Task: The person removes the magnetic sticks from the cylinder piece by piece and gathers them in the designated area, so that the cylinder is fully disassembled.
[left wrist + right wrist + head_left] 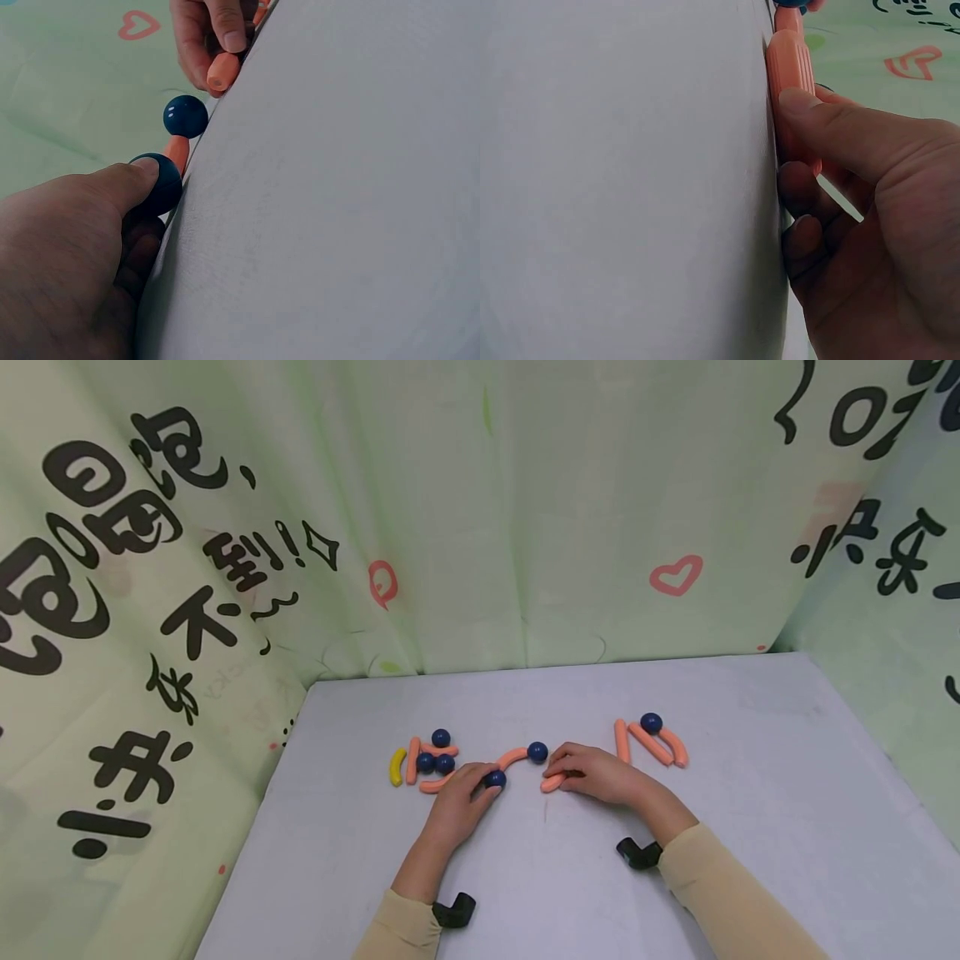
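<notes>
My left hand point(457, 806) pinches a dark blue ball point(496, 780) on the white table, its thumb on top in the left wrist view. From that ball a curved, sausage-like orange piece point(512, 757) runs up to a second blue ball point(537, 752). To the right of these, my right hand point(603, 775) grips another orange sausage-like piece point(552, 783) between thumb and fingers, low over the cloth. The right wrist view shows grooves along this piece point(790, 64); its far end is hidden by the hand.
Left of my left hand lies a group of orange pieces point(412, 761) and blue balls point(441, 738), with a yellow curved piece point(397, 768) beside it. Beyond my right hand are straight and curved orange pieces point(651, 744) with a blue ball point(651, 723). A printed curtain point(570, 527) stands behind the table point(750, 718).
</notes>
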{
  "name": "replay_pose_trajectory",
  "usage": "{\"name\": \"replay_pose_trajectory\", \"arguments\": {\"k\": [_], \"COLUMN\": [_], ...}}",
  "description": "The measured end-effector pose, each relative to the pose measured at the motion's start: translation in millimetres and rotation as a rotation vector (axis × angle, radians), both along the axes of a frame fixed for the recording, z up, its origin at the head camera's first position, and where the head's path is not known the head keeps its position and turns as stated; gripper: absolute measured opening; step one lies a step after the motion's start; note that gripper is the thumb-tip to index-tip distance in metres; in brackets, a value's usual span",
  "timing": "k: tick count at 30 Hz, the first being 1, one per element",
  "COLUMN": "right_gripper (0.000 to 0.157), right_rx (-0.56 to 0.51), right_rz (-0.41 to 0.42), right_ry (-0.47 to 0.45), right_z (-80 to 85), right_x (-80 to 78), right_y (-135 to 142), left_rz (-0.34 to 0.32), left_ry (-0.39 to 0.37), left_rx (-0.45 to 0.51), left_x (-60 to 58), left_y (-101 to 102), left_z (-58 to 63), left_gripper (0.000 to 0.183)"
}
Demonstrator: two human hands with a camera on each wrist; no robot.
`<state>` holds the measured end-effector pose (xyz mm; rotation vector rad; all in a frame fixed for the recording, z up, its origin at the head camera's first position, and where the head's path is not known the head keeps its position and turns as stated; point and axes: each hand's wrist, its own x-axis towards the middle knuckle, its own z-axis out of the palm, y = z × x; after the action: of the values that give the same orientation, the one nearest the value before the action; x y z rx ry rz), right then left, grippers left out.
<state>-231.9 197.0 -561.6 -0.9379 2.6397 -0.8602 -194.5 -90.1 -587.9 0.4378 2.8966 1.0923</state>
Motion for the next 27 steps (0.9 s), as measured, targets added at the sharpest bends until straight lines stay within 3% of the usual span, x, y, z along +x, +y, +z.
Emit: {"name": "replay_pose_trajectory", "arguments": {"k": [19,27], "right_gripper": [0.018,0.021], "right_rx": [-0.034,-0.037], "right_rz": [-0.183,-0.272], "right_ry": [-0.104,-0.019], "right_z": [14.4,27.3], "right_x": [3.4,9.5], "right_y": [13,36], "left_rz": [-0.020,-0.028], "left_ry": [0.020,0.020], "left_rx": [0.008,0.032], "left_x": [-0.4,-0.3], "left_y": [-1,-1], "left_z": [-0.9,0.1], "left_gripper": [0.040,0.040]}}
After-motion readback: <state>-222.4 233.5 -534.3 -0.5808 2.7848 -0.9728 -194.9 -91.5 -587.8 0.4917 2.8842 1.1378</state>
